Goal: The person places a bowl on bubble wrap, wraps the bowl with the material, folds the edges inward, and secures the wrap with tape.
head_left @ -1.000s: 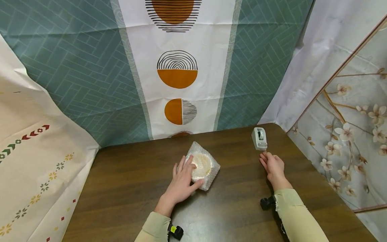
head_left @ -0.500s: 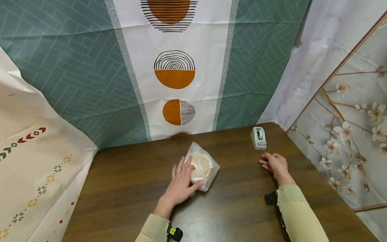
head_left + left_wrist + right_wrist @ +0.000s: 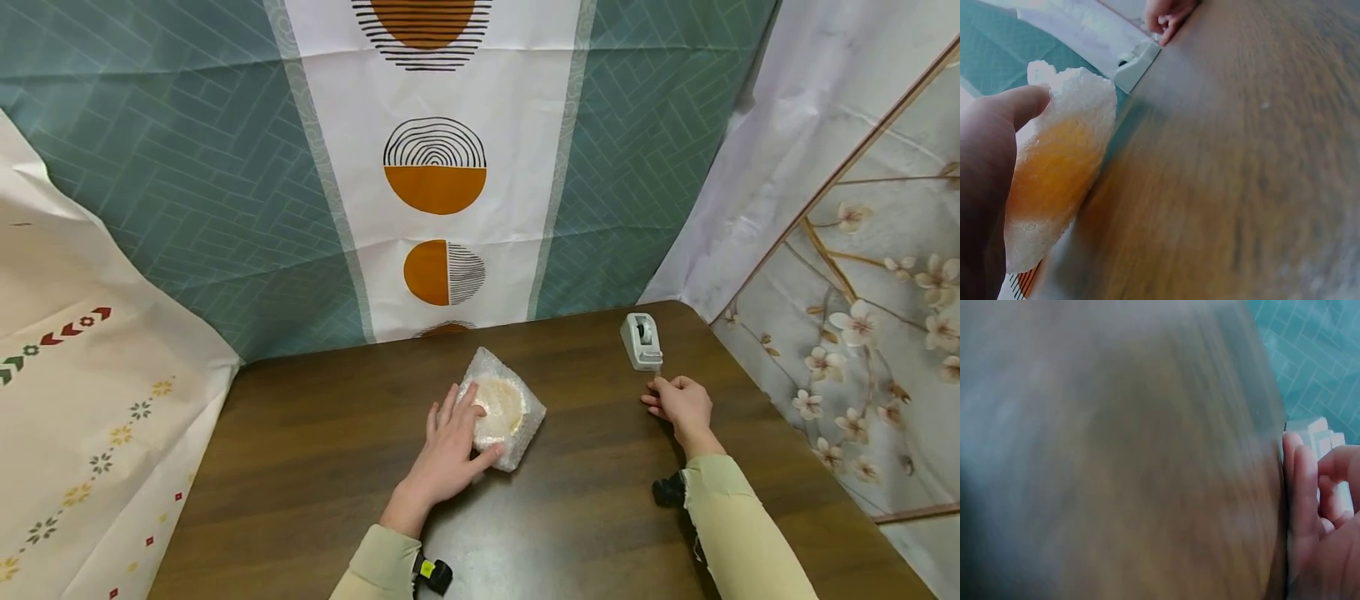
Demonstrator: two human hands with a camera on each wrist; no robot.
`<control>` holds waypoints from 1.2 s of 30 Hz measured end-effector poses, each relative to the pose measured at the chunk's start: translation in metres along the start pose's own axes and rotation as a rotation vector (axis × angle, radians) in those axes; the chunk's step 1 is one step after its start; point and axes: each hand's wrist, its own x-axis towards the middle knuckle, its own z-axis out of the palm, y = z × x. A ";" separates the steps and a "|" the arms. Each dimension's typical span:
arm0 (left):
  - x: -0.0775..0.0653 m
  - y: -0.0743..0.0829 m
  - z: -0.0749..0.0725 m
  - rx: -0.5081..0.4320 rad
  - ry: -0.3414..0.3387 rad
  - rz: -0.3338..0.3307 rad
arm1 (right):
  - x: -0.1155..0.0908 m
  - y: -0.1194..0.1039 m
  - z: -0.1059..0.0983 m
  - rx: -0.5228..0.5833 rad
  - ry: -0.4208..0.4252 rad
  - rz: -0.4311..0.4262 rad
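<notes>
A bubble-wrapped package (image 3: 517,417) lies on the table, with something round and pale showing through its middle. Spread fingers of my left hand (image 3: 442,457) rest on its left side, the thumb along the near edge. Seen from the left wrist, the bubble wrap (image 3: 1063,156) has an orange tint inside. At the back right stands a white tape dispenser (image 3: 642,343). Just in front of it my right hand (image 3: 686,410) pinches the end of a short clear strip of tape (image 3: 657,375) between thumb and forefinger. In the right wrist view, the fingers partly hide the dispenser (image 3: 1311,427).
The brown wooden table (image 3: 315,483) ends at a green and white patterned cloth (image 3: 637,150) behind. A cream cloth (image 3: 97,400) hangs at the left and a floral one (image 3: 847,383) at the right. Each wrist wears a small black camera (image 3: 438,575).
The right hand has turned a little and its wrist has shifted slightly right, the fingertips staying by the dispenser. The left hand and package keep their places; the head view shifts slightly.
</notes>
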 end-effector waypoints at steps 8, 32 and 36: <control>0.002 0.001 0.001 -0.003 -0.009 -0.005 | -0.002 -0.006 -0.022 0.019 -0.132 0.073; 0.002 0.004 0.002 -0.003 0.007 0.020 | 0.011 -0.014 -0.022 -0.805 0.059 0.000; 0.001 0.006 0.003 -0.005 0.028 0.030 | 0.012 -0.013 -0.019 -0.806 0.090 0.026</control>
